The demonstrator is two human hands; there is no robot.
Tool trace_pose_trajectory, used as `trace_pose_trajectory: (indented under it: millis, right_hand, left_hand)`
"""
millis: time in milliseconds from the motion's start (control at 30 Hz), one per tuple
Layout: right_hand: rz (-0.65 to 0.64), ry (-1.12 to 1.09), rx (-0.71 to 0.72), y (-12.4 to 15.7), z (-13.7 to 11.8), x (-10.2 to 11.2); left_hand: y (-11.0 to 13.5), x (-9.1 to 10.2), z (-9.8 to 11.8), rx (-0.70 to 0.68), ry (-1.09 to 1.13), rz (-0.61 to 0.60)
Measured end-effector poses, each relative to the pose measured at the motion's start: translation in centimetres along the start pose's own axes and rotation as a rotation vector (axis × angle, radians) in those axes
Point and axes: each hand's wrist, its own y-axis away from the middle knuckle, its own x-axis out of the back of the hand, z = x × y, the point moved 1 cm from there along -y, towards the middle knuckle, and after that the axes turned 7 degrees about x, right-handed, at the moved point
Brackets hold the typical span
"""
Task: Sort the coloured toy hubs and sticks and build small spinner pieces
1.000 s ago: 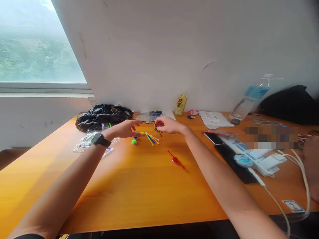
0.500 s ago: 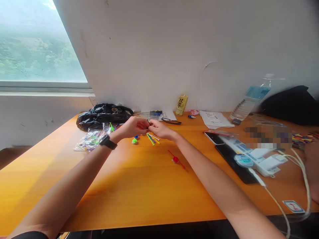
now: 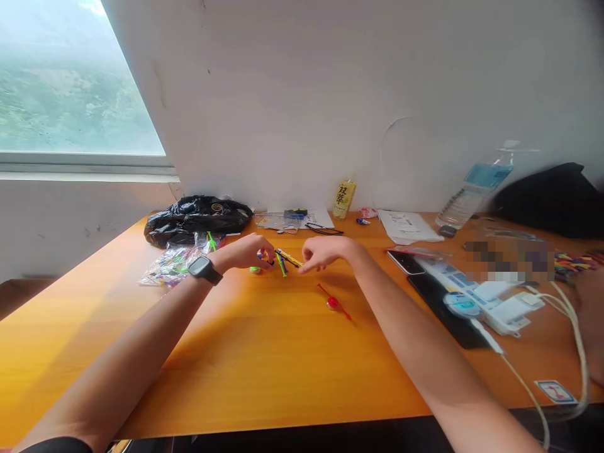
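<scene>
My left hand (image 3: 250,251), a watch (image 3: 205,269) on its wrist, is closed in a pinch on a small dark piece (image 3: 270,262) whose kind I cannot make out. Just right of it lies a bunch of thin plastic sticks (image 3: 283,267), green, blue, yellow and white. A black stick (image 3: 287,259) crosses them, and the pinched fingertips of my right hand (image 3: 325,251) are at its right end. Partly behind my left hand sits a round green-and-white piece (image 3: 255,270). Nearer me lies a red stick with a round red part (image 3: 332,303).
At the back left are a black plastic bag (image 3: 198,217) and a clear bag of coloured parts (image 3: 170,264). A yellow bottle (image 3: 344,199) and papers (image 3: 408,225) line the wall. To the right are a power strip (image 3: 500,308), cables, a tilted water bottle (image 3: 474,192) and another person's arm (image 3: 589,321).
My hands were together over the sticks with a dark piece between them. They have moved apart and lower, and a black stick now shows across the coloured ones.
</scene>
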Motion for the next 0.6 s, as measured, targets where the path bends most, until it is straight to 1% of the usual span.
trace_pose_trajectory:
  millis: [67,100,167,233,333,400,433,500,600]
  right_hand:
    - [-0.234,-0.004,-0.097,1.1,0.1,0.2]
    - [-0.319,-0.004,-0.137,1.4,0.1,0.1]
    - [-0.426,-0.012,-0.182,1.3,0.1,-0.3]
    - [-0.467,-0.035,-0.186,0.7,0.0,-1.0]
    - [-0.498,-0.056,-0.155,-0.4,-0.1,-1.7]
    - [-0.499,-0.061,-0.105,-0.7,-0.1,-1.8]
    - [-0.478,-0.072,-0.072,-0.7,-0.1,-1.6]
    - [-0.395,-0.125,0.013,-0.4,-0.1,-1.2]
    - [-0.241,-0.277,0.215,0.4,-0.1,-0.3]
  left_hand:
    - [-0.1,0.0,-0.2,-0.037,-0.036,0.06]
    - [-0.1,0.0,-0.2,-0.061,-0.045,0.092]
    - [-0.1,-0.2,-0.2,-0.093,-0.053,0.134]
    - [0.0,-0.3,-0.3,-0.089,-0.057,0.12]
    - [0.2,-0.4,-0.5,-0.055,-0.053,0.05]
    - [0.3,-0.3,-0.8,-0.037,-0.051,0.039]
    - [0.3,-0.2,-0.8,-0.025,-0.049,0.054]
    - [0.4,0.1,-0.8,-0.001,-0.028,0.104]
    - [0.4,0.9,0.0,-0.002,0.064,0.209]
